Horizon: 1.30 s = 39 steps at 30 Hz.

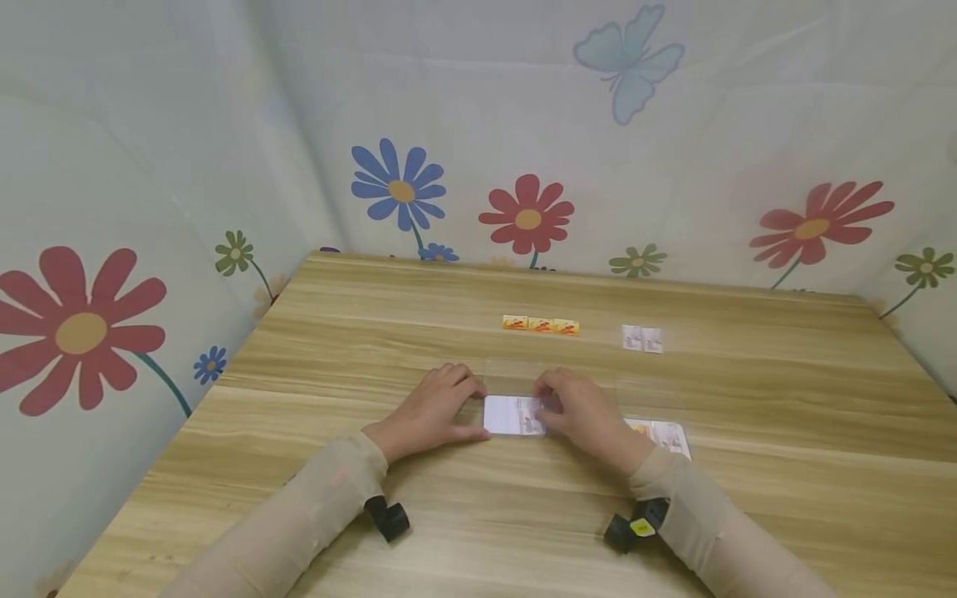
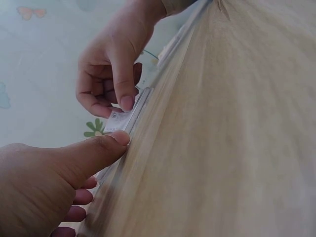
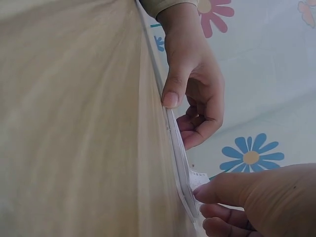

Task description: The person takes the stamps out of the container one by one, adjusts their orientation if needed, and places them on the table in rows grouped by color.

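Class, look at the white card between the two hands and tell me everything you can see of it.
The card is small, white and rectangular, with faint print too small to read. It looks like thin paper or plastic inside a clear sleeve. It lies flat on the wooden table, near the front middle. The left hand presses its thumb at the card's left edge; the right hand pinches its right end with thumb and fingers. Its right part is hidden under those fingers.

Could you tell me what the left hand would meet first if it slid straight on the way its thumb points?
Probably the right hand, at the white card between them.
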Available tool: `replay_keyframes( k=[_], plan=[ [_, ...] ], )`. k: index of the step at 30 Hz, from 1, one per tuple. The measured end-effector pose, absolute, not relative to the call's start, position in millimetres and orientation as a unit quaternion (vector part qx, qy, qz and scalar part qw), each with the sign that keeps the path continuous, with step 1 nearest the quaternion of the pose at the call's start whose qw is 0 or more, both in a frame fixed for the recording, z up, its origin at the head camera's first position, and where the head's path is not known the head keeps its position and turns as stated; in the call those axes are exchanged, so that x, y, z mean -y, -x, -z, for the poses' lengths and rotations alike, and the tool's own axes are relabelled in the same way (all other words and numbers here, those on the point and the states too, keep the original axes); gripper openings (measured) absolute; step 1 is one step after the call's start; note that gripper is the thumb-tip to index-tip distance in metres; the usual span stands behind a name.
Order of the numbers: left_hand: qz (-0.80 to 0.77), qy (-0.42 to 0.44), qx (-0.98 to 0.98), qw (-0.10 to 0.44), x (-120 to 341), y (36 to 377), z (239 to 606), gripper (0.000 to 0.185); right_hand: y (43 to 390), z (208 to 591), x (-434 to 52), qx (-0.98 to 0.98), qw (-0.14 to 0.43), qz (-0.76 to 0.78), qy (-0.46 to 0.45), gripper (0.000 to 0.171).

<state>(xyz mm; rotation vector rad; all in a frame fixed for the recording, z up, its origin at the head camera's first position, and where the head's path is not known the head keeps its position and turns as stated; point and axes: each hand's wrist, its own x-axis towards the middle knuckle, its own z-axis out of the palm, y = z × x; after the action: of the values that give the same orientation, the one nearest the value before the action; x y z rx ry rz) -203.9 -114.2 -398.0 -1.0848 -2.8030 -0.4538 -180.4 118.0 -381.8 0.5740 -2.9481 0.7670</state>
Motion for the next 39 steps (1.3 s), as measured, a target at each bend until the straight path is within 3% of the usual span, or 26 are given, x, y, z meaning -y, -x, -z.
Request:
replay_keyframes(
  k=[13,26,39],
  plan=[
    [0.147,0.356,0.921,0.055,113.8,204.6,399.2,0.051,180.9,383.6,-117.4,0.951,0.007,-0.26,-0.166,0.014],
    [0.154,0.358,0.919,0.061,113.0,203.6,399.1,0.052,182.2,382.8,-119.5,0.943,0.035,-0.27,-0.189,0.005],
    [0.159,0.354,0.92,0.048,113.3,203.7,398.6,0.052,185.4,377.8,-121.9,0.929,-0.001,-0.32,-0.185,0.004]
  ],
)
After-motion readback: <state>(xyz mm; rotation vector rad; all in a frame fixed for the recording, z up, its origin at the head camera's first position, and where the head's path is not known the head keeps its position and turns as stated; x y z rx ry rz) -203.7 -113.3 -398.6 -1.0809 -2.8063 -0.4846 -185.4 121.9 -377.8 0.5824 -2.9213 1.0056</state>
